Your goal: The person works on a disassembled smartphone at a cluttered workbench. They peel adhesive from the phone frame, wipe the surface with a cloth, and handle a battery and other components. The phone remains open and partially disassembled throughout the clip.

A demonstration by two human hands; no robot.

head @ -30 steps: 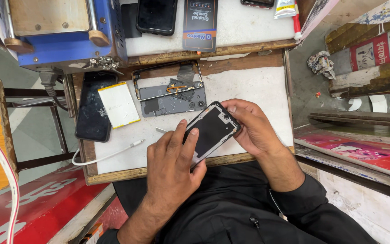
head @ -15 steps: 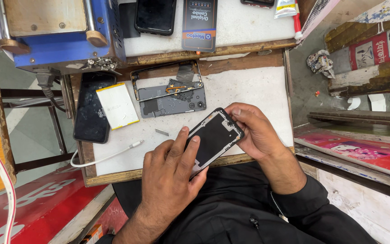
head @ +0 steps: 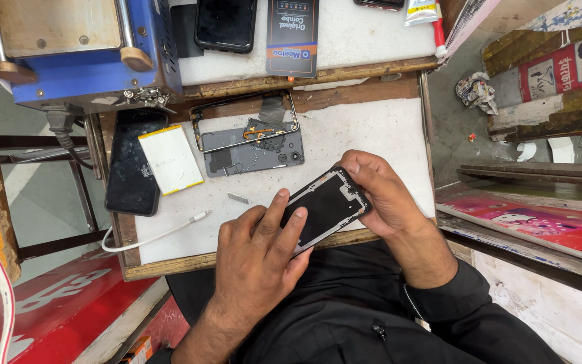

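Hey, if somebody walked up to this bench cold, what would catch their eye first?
Probably the two hands at the front edge of the white work surface: the right hand grips the far end of a black phone screen panel while the left hand presses its fingers on the near end. Just beyond lies an opened grey phone body with a loose frame, and to its left a white battery. A blue machine fills the top left corner.

A white-topped wooden workbench (head: 372,128) is seen from above, its wood edging worn. A grey tiled floor (head: 42,195) is shown past its left edge, a red board (head: 42,317) below, and weathered wooden planks (head: 540,121) to the right
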